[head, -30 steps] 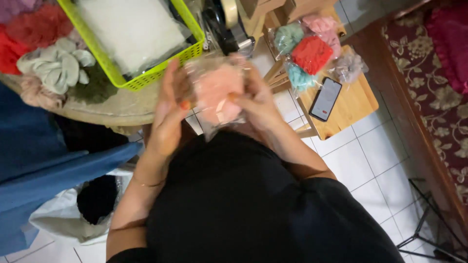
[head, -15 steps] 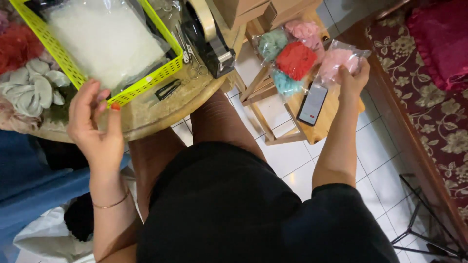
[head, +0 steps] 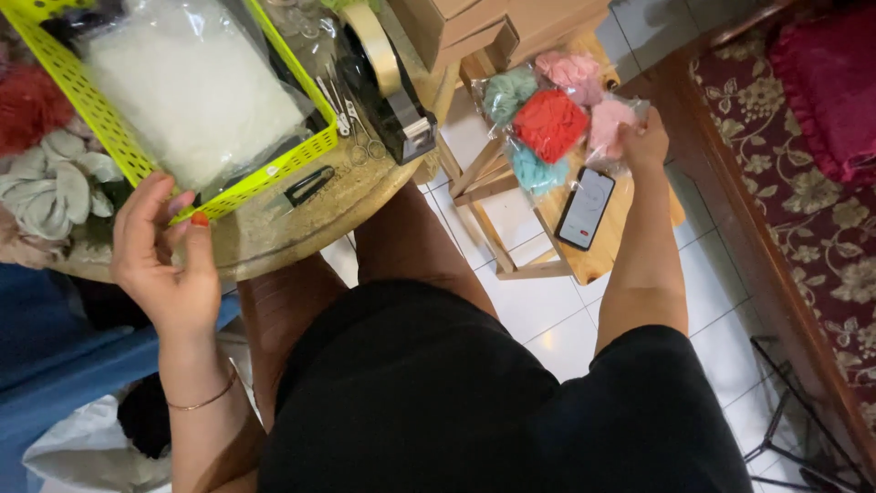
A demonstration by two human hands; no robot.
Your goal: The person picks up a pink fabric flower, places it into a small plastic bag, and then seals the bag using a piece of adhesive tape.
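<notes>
My right hand point(head: 646, 140) is stretched out to the small wooden side table point(head: 598, 260) and grips a clear bag of pink fluffy material point(head: 610, 122), set down among other bags: red point(head: 550, 123), teal point(head: 509, 91), blue point(head: 534, 171) and light pink point(head: 566, 68). A phone point(head: 586, 208) lies on the same table just below that hand. My left hand point(head: 162, 256) hovers at the edge of the round table point(head: 301, 224), fingers apart and holding nothing, close to the yellow-green basket point(head: 301, 155).
The basket holds a clear bag of white stuffing point(head: 187, 87). A black tape dispenser point(head: 397, 100), small scissors point(head: 351, 123) and a black clip point(head: 306, 185) lie on the round table. Fabric flowers point(head: 46, 178) sit left. Cardboard boxes point(head: 474, 23) stand behind. A patterned rug point(head: 803, 183) lies right.
A second ago both hands held the pink bag in front of me. My right hand carried it to the side table and has lowered it among the other bags; my left hand stays open.
</notes>
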